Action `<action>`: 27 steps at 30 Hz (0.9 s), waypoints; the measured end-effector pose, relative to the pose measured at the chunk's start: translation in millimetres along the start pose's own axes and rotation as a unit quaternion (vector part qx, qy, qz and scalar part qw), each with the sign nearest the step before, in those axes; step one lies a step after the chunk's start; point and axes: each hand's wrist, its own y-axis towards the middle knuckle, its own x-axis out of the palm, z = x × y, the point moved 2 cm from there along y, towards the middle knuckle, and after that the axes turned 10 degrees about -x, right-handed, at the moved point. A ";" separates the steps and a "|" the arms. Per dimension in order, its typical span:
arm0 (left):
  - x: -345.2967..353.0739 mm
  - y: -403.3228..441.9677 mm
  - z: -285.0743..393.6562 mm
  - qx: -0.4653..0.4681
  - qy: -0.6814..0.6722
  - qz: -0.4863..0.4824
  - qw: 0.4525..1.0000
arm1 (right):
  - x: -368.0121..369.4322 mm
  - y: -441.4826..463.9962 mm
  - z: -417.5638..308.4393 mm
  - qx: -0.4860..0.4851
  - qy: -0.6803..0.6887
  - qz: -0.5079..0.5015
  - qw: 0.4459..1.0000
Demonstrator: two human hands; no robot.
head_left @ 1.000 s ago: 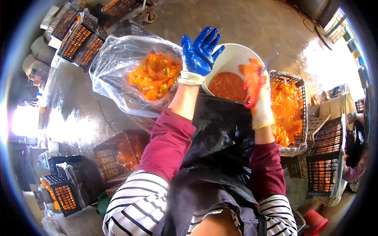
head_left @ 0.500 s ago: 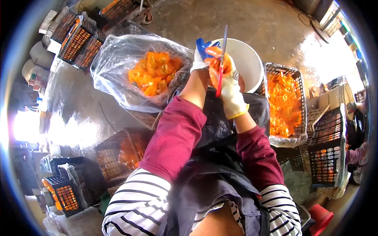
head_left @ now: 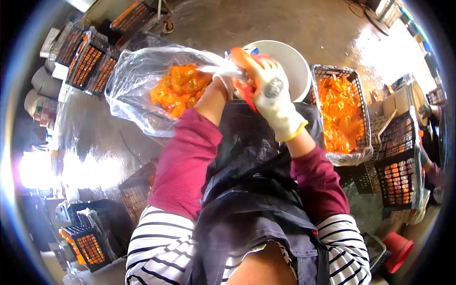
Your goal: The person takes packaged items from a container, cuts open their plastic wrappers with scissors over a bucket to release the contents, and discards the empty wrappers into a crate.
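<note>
My right hand (head_left: 273,88), in a white glove with an orange palm, is closed round a red-handled knife (head_left: 246,95). Its blurred blade points left, toward the clear plastic bag (head_left: 137,61). My left hand (head_left: 228,81), gloved in white and blue, lies just behind and left of the right one. Most of its fingers are covered; a bit of blue glove shows above, against the white bucket (head_left: 299,71). I cannot make out what the left hand holds, if anything. Glossy orange pieces (head_left: 178,88) fill the middle of the bag.
On the right stands a black crate (head_left: 365,118) of similar orange pieces. More crates (head_left: 88,61) are stacked at the upper left, others (head_left: 92,247) at the lower left. A red bucket (head_left: 398,251) is at the lower right. Another person's arm (head_left: 433,173) shows at the right edge.
Both hands have moved left and toward the bag. The knife has swung from pointing up and away to pointing left, and the right hand now covers most of the left.
</note>
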 end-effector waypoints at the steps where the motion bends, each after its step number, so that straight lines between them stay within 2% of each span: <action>1: 4.5 -0.5 -1.9 0.000 0.008 0.000 1.000 | 9.9 5.5 14.0 -0.038 -0.068 0.010 0.997; 2: 9.0 -0.6 -3.6 -0.005 0.009 0.000 1.000 | 17.3 9.2 21.6 -0.056 -0.082 0.014 0.995; 4: 15.8 -3.4 -6.2 -0.013 -0.003 0.003 1.000 | 28.1 12.6 26.7 -0.002 0.043 -0.082 0.996; 5: 17.9 -3.7 -6.9 -0.017 -0.014 0.006 1.000 | 30.8 7.3 25.9 -0.031 0.031 -0.067 0.997; 6: 20.2 -4.0 -8.5 -0.022 -0.030 0.009 0.999 | 36.1 7.9 26.7 -0.022 0.077 -0.114 0.990; 7: 22.9 -7.2 -12.0 -0.027 -0.049 0.014 0.998 | 42.0 6.6 25.4 -0.044 0.058 -0.100 0.992; 9: 27.8 -10.6 -17.1 -0.039 -0.146 0.021 0.988 | 50.4 7.9 25.1 -0.090 0.048 -0.095 0.990; 10: 31.5 -11.8 -17.3 -0.038 -0.212 0.025 0.976 | 53.0 7.5 22.9 -0.066 0.080 -0.085 0.991; 11: 33.9 -12.0 -18.8 -0.049 -0.351 0.010 0.935 | 56.9 7.1 19.2 -0.044 0.110 -0.077 0.990; 12: 37.0 -14.7 -20.9 -0.057 -0.507 -0.013 0.860 | 61.7 7.4 13.6 -0.024 0.141 -0.068 0.987; 13: 37.6 -21.3 -19.5 -0.064 -0.615 -0.027 0.785 | 64.3 6.1 0.2 -0.011 0.183 -0.001 0.983; 14: 34.7 -29.2 -14.1 -0.062 -0.700 -0.031 0.711 | 56.5 9.1 -13.2 0.014 0.191 -0.034 0.981; 15: 30.9 -38.2 -8.6 -0.045 -0.757 -0.033 0.651 | 50.8 9.8 -22.0 0.020 0.181 -0.066 0.981; 17: 24.6 -47.5 2.0 -0.002 -0.851 -0.032 0.524 | 42.0 8.4 -24.8 0.001 0.231 -0.053 0.971; 18: 20.1 -47.8 6.3 0.030 -0.902 -0.033 0.430 | 43.6 4.8 -16.6 -0.032 0.210 -0.040 0.976; 19: 19.6 -46.0 7.7 0.085 -0.968 -0.038 0.232 | 35.7 9.0 -7.3 -0.031 0.188 -0.014 0.982; 20: 19.3 -42.7 10.7 0.156 -0.986 -0.049 -0.028 | 28.4 13.0 1.5 -0.031 0.168 0.009 0.985; 21: 23.7 -36.4 9.0 0.196 -0.971 -0.055 -0.123 | 29.8 9.7 15.1 0.019 0.216 0.035 0.976; 22: 24.8 -23.2 -15.8 0.064 -0.968 -0.058 0.236 | 31.6 10.1 19.0 0.078 0.336 0.060 0.937; 23: 43.3 -3.3 -42.7 0.082 -0.912 -0.052 0.399 | 33.4 10.2 23.0 0.134 0.447 0.099 0.879; 24: 63.1 17.2 -70.8 0.099 -0.815 -0.026 0.570 | 32.1 13.1 21.4 0.097 0.375 0.070 0.919; 25: 59.3 23.6 -74.1 0.117 -0.707 0.010 0.698 | 30.8 15.9 20.0 0.059 0.295 0.046 0.953; 26: 63.6 21.5 -78.7 0.070 -0.587 0.074 0.803 | 29.5 18.7 18.6 0.020 0.215 0.030 0.976; 27: 71.3 14.7 -83.9 -0.001 -0.474 0.122 0.872 | 42.1 14.4 19.1 -0.018 0.152 -0.027 0.988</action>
